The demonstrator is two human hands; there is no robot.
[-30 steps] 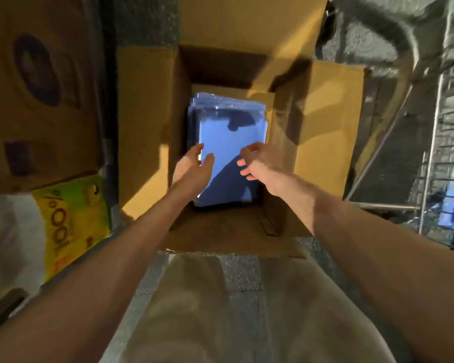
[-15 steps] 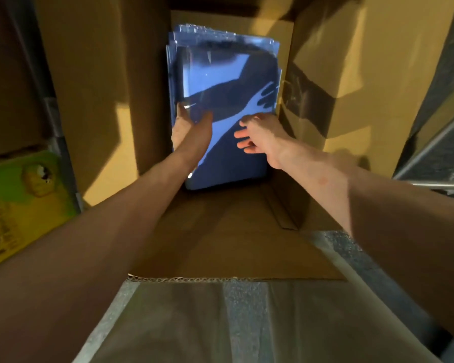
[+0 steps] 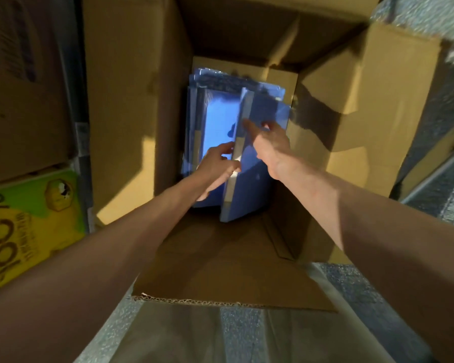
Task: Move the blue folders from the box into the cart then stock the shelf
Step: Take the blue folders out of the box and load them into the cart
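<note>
Both hands hold a raised bundle of blue folders inside the open box.

The blue folders (image 3: 220, 119) lie as a stack on the bottom of the cardboard box (image 3: 126, 100), and a raised bundle (image 3: 249, 189) of them stands tilted on its edge at the right side of the stack. The left hand (image 3: 216, 166) grips the pale edge of this bundle with curled fingers. The right hand (image 3: 269, 145) holds it from the other side, thumb at the edge and fingers across the outer face. The flaps of the box stand open. At the left, just beside the box, are a brown carton (image 3: 19, 100) and a yellow and green carton (image 3: 29, 221).
</note>
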